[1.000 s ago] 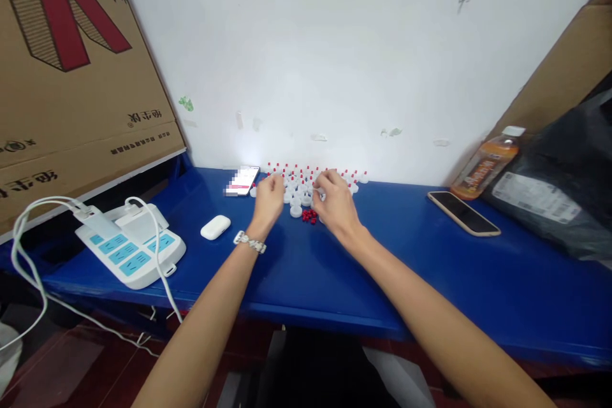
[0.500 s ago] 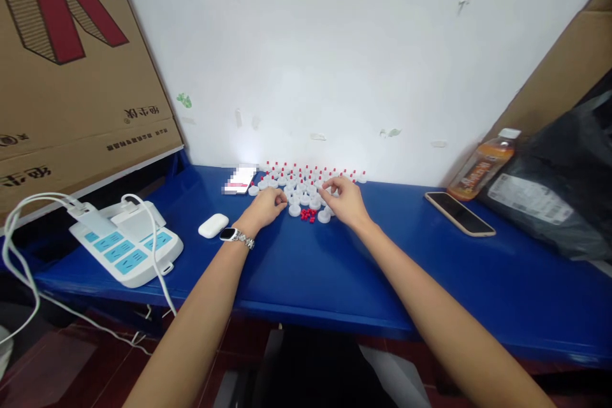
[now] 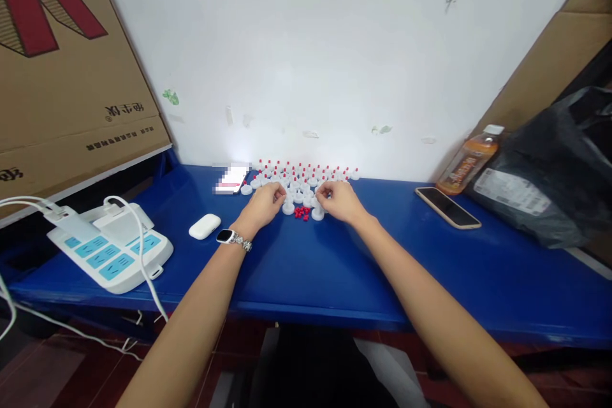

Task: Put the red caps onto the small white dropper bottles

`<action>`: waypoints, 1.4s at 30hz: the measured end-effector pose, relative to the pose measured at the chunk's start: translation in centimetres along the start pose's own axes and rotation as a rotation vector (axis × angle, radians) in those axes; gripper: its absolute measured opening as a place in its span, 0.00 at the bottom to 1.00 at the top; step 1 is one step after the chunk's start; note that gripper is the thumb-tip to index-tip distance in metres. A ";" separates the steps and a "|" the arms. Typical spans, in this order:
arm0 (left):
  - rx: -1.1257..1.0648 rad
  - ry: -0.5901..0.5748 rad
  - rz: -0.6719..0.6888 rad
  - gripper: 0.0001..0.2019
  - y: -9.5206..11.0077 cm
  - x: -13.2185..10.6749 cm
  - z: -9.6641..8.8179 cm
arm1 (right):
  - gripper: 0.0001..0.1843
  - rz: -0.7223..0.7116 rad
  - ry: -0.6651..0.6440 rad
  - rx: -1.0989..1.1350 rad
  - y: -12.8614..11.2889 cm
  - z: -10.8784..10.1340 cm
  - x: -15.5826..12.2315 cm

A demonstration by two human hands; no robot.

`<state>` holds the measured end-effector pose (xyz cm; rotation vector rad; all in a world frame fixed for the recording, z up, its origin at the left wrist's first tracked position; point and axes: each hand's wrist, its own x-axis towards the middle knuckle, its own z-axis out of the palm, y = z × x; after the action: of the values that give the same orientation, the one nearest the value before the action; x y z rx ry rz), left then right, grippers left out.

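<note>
- Heap of small red pieces [image 3: 301,212]: close to frame centre, slightly below, on blue table [image 3: 296,268]; no clear long axis.
- Left hand [image 3: 264,204]: just left of the heap; thumb and fingers drawn close; whether anything is pinched, I cannot tell.
- Right hand [image 3: 342,201]: just right of the heap, fingertips curled in over white round piece [image 3: 317,213]; gripped or merely covered, cannot tell from here.
- Key relation: heap between the two hands, lower in frame than either's fingertips; neither hand plainly nearer.
- Red-tipped white pieces [image 3: 313,182]: many, rowed above the hands in frame, towards the wall [image 3: 306,64].
</note>
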<state>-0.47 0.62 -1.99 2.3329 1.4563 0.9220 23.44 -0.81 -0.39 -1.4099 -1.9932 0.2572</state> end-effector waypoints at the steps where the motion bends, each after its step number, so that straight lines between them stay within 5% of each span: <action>1: -0.001 0.007 0.010 0.06 0.2 0.0 0.1 | 0.08 -0.006 -0.006 -0.022 0.0 0.0 0.0; 8: -0.015 0.017 0.090 0.06 1.5 -0.1 0.5 | 0.09 -0.023 0.014 -0.085 -0.3 0.0 0.2; 18: 0.009 0.061 0.152 0.10 3.0 -0.3 0.3 | 0.09 0.106 0.281 0.024 2.7 -2.8 0.5; 23: 0.001 0.053 0.194 0.10 4.5 -0.3 0.6 | 0.06 0.139 0.165 0.030 3.3 -4.1 -1.2; 31: 0.016 0.005 0.266 0.09 5.7 1.8 1.5 | 0.05 0.075 -0.074 0.020 2.9 -3.2 -2.7; 38: -0.024 0.010 0.275 0.09 6.9 5.3 2.6 | 0.12 0.230 0.123 -0.018 5.4 -3.7 -0.3; 42: -0.057 0.076 0.250 0.09 7.5 5.3 3.6 | 0.13 0.318 0.103 -0.072 6.8 -2.4 1.4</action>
<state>8.84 2.12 1.07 2.5013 1.1640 1.1110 29.87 2.58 -1.52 -1.7499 -1.7063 0.2490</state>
